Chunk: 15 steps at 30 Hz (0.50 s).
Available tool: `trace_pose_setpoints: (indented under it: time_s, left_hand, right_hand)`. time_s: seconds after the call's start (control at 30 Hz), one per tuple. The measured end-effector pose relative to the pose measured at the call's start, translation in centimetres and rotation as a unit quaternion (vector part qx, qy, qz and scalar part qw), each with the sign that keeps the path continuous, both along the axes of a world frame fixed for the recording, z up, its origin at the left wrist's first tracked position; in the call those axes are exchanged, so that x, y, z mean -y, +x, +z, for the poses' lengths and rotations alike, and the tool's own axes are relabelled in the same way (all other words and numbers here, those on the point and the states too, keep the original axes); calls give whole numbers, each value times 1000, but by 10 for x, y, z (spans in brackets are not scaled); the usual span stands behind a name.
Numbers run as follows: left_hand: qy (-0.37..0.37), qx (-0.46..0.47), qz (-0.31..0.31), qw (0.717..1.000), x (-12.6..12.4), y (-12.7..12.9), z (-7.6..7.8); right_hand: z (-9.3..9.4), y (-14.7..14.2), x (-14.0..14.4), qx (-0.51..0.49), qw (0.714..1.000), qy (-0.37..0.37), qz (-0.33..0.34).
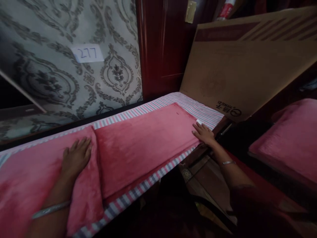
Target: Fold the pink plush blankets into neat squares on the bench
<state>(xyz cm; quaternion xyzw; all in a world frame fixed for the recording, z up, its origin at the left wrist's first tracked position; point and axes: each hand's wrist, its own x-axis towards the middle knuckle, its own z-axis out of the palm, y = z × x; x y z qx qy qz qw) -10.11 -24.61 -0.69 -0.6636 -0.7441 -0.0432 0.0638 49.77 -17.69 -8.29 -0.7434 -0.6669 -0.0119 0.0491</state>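
Head view: pink blanket [143, 142] over striped bedding [200, 109], patterned wallpaper [74, 76] behind

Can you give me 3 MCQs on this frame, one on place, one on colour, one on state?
1. Where does the right hand rest?
A. On the cardboard sheet
B. At the far end of the pink blanket, by its corner
C. On the patterned wall

2. What colours are the stripes of the mattress cover under the blanket?
A. Green and yellow
B. Plain black
C. Pink, white and blue-grey

3. How is the left hand set?
A. Flat, palm down, fingers spread on the blanket
C. Raised in the air
B. Closed in a fist round a folded edge

Answers:
1 B: the right hand lies on the pink blanket at its end near the cardboard sheet.
2 C: those stripes show along the blanket's edges.
3 A: the palm lies on the pink fabric, gripping nothing.
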Motion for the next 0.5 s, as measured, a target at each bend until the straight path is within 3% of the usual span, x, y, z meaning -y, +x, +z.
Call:
trace_pose_setpoints:
  time_s: [0.07,0.13,0.23,0.37,0.5]
  left_hand:
    - [3,0,0,1000,1,-1,-2]
    - [4,-2,5,1000,1,-3,-4]
    - [7,-5,13,1000,1,-6,-8]
    - [6,-13,19,1000,1,-8,-9]
    - [20,-26,16,999,2,-11,-11]
  right_hand:
    - [8,-16,-4,-2,1000,-1,-5]
    - [17,-49,-7,-13,999,17,26]
    - [29,-126,-9,-51,986,6,161]
    - [41,-236,-9,-79,924,-43,373]
    - [44,-310,-18,-92,874,-24,476]
